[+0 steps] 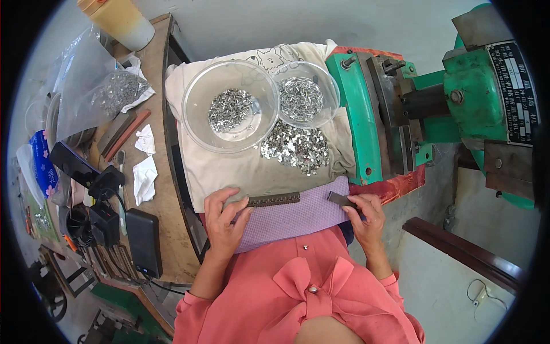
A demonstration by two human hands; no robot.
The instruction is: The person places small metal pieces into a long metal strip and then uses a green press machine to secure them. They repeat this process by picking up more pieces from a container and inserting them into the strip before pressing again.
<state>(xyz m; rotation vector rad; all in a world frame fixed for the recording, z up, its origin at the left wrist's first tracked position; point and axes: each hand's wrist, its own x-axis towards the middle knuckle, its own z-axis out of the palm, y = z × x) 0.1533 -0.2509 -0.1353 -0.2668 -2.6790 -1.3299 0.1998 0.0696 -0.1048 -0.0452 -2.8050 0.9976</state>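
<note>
My left hand [224, 217] pinches one end of a dark metal bar with a row of notches [275, 199], which lies across the purple textured mat [281, 223] by my lap. Between the thumb and fingers of my right hand [366, 217] is a short, dark flat metal bar [339, 199], apart from the notched one. Beyond the hands, small shiny metal pieces [298, 150] are heaped loose on the beige cloth [200, 172]. A large clear plastic tub [192, 123] holds more small pieces, and a smaller clear tub [332, 112] holds thin shiny ones.
A green press machine [364, 137] stands at the right, its ram pointing left. On the wooden table [177, 241] at the left are a black power bank [143, 241], cables, folded tissue [144, 179], reddish bars [129, 135] and a plastic bag of metal bits [117, 92].
</note>
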